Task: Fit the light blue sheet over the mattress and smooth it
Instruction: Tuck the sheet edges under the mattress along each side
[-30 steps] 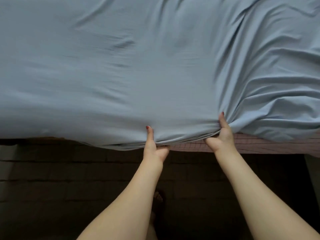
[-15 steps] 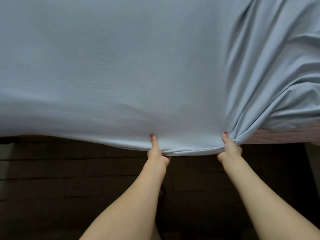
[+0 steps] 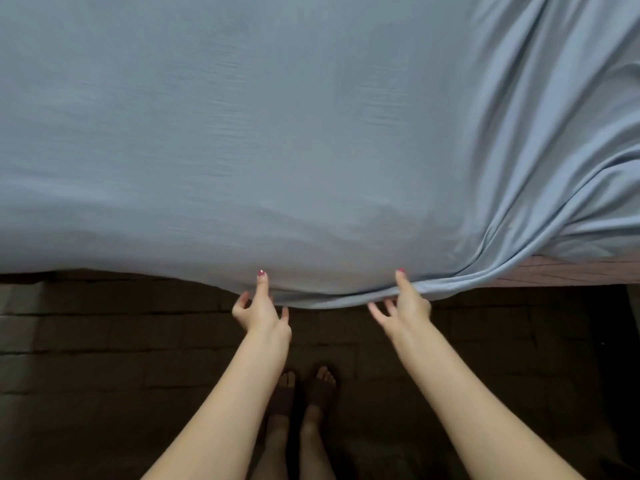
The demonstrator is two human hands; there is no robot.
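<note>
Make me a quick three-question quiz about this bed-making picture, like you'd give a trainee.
1. True or false: the light blue sheet already covers the whole near edge of the mattress.
2. Where is the sheet most bunched into folds? A) far left B) centre C) right side
3. Fill in: the left hand and the right hand are both at the sheet's near ____.

Key
1. False: a strip of bare mattress shows at the right, below the sheet.
2. C: heavy folds run down the right side, while the rest lies fairly flat.
3. Edge: each thumb lies on top of the hem and the fingers are spread loose below it.
</note>
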